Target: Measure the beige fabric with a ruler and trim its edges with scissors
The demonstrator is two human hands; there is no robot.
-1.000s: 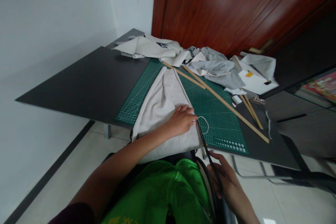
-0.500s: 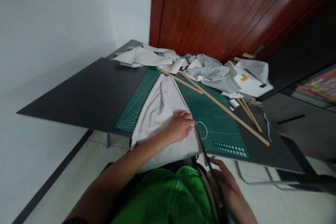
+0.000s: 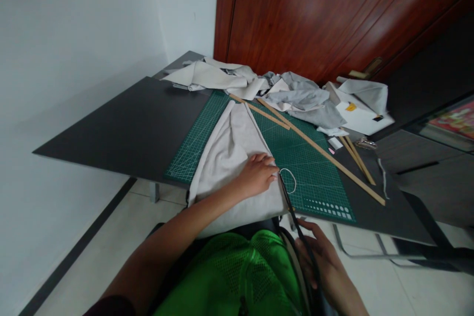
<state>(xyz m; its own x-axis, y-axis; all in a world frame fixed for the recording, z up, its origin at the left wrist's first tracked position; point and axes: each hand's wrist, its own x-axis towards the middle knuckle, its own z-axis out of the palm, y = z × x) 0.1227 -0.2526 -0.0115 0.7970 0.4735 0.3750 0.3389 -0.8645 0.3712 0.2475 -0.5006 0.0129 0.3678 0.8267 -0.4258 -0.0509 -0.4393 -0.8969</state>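
Observation:
A light beige cloth piece [image 3: 229, 158], narrow at the far end and wide near me, lies over the table edge toward my lap. Its long sides look rolled or folded. My left hand [image 3: 258, 174] rests across it, fingers bent and closed at its right edge. From those fingertips a thin black strap [image 3: 290, 207] runs down toward me. My right hand [image 3: 320, 256] is below the table edge, fingers curled around the strap, partly hidden by it. A loop of white cord [image 3: 289, 180] lies beside my left fingertips on the green cutting mat [image 3: 314, 168].
Long wooden strips [image 3: 318, 148] cross the mat and the dark table [image 3: 129, 128]. Grey and beige fabric scraps [image 3: 299, 94] are heaped along the back, near a white box [image 3: 365, 113]. A green mesh garment [image 3: 229, 276] covers my front. A wooden door [image 3: 296, 15] stands behind.
The view has shifted slightly, so the table appears a little further right and higher. Both hands keep nearly the same places on the cloth and the strap.

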